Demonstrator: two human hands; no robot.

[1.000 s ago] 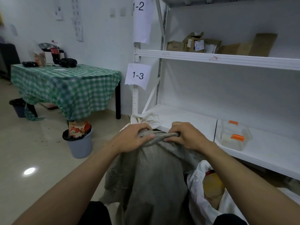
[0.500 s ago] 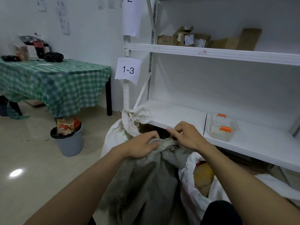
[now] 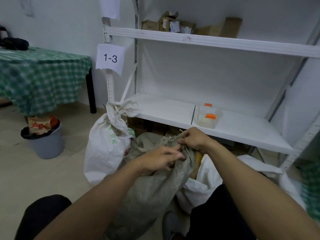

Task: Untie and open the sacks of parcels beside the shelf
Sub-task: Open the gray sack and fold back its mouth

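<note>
While the white shelf (image 3: 166,110) stands almost bare at its lower board, the work is all down on the floor in front of it, and that is where the sacks sit, within easy reach for whatever gets unpacked next. Three of them here. The grey sack (image 3: 150,187) is the one in play, leaning between the person's knees so the legs can steady it. Behind it, just beside the shelf post, the white sack (image 3: 103,149) is knotted tight at the top, untouched by the look of it. On the right, the open white sack (image 3: 202,186) gapes, with a yellow parcel (image 3: 199,155) showing inside, so that one looks done.

Now the hands, both up at the grey sack's neck. The left hand (image 3: 159,159) has its fingers curled round the bunched cloth, gripping it, most likely to hold the neck firm against the pull. The right hand (image 3: 194,138) sits just above, fingertips pinching the frayed cord (image 3: 174,137) that sticks up from the gather. That is a picking grip, fine and close, suited to working a knot loose. Whether the knot has given at all I cannot tell; the fingers hide it. I would call this mid-task: one sack open, one being untied, one waiting.
</note>
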